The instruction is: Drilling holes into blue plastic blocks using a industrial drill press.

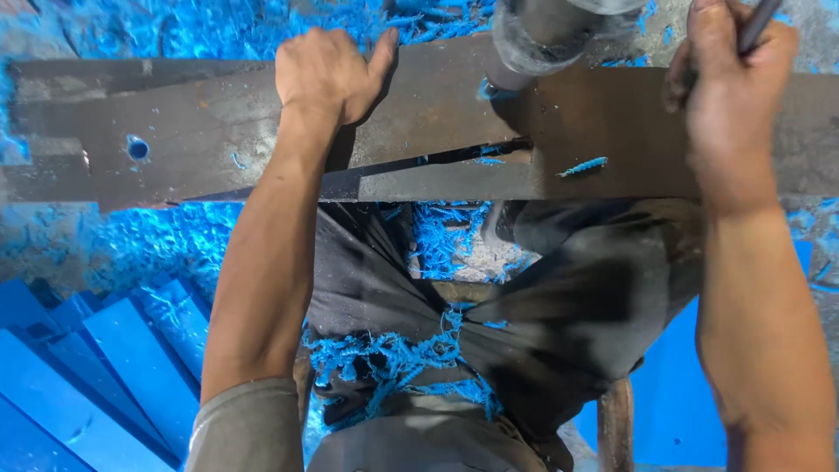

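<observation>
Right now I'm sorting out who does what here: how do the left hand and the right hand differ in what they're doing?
The left hand lies on the dark metal bar, fingers curled over its far edge, holding no tool. The right hand is closed around a thin dark handle that runs up out of view. The left hand sits near the bar's middle, the right hand towards its right end. Both are bare and reach across the same bar, amid blue shavings.
</observation>
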